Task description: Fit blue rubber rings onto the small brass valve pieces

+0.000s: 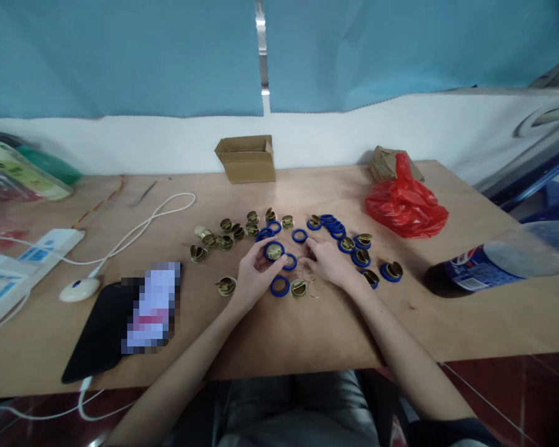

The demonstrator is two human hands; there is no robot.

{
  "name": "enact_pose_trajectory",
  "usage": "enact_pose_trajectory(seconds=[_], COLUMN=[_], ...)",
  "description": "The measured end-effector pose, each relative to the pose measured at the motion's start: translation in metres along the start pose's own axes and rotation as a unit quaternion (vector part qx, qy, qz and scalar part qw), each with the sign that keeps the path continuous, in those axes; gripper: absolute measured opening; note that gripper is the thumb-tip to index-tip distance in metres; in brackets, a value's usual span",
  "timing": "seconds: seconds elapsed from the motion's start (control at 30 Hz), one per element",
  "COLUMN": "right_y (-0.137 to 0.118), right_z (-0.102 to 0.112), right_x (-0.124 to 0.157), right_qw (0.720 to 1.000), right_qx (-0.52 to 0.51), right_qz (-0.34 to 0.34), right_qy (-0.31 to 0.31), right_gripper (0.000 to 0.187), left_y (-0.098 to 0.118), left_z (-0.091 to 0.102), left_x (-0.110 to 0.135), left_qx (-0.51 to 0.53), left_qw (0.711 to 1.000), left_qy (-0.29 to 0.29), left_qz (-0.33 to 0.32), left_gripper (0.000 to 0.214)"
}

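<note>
Between the thumb and fingers of my left hand is a round brass-coloured disc fitting with a blue ring around it, its flat face up. My right hand is low over the table, fingers loosely bent and apart, with nothing visible in them. Its fingertips are close to a loose blue ring; whether they touch it I cannot tell. Below the hands lie another blue ring, a brass fitting and thin wire-like hoops. One more blue ring lies between the hands.
Several bare brass fittings stand left and behind; several ringed ones sit right, by overlapping blue rings. Around them are a cardboard box, red plastic bag, cola bottle, phone, white cable and power strip.
</note>
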State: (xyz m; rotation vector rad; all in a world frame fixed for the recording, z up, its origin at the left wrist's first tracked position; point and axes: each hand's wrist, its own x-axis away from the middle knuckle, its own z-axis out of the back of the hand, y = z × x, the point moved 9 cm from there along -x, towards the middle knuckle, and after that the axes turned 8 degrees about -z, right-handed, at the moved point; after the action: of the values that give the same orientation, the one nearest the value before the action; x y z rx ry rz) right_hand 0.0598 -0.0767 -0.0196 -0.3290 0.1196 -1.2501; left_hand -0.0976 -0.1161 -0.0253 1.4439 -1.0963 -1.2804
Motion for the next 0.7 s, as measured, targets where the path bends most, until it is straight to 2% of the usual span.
enact_pose_trajectory(seconds=[0.17,0.47,0.6,0.7], right_y=[-0.001,0.000,0.000,-0.002], right_z=[0.000,0.004,0.015,0.026], right_x=[0.000,0.001,0.003,0.005], right_qw=[1.000,0.999,0.995,0.982], right_qx=[-0.003,-0.027,-0.083,-0.170], right_qz=[0.009,0.015,0.023,0.036], right_qy=[0.001,0.007,0.043,0.081], right_gripper=[0.013,0.014,0.017,0.022], left_y=[0.003,0.000,-0.007,-0.014], left_z=[0.001,0.000,0.001,0.004], left_x=[-0.001,-0.001,-0.003,-0.006], left_qx=[-0.002,0.005,0.009,0.016], left_qw=[1.000,1.000,1.000,0.999], left_qy=[0.006,-0.004,-0.010,-0.011], left_qz=[-0.019,-0.009,0.011,0.025], left_gripper=[0.061,0.048,0.044,0.045])
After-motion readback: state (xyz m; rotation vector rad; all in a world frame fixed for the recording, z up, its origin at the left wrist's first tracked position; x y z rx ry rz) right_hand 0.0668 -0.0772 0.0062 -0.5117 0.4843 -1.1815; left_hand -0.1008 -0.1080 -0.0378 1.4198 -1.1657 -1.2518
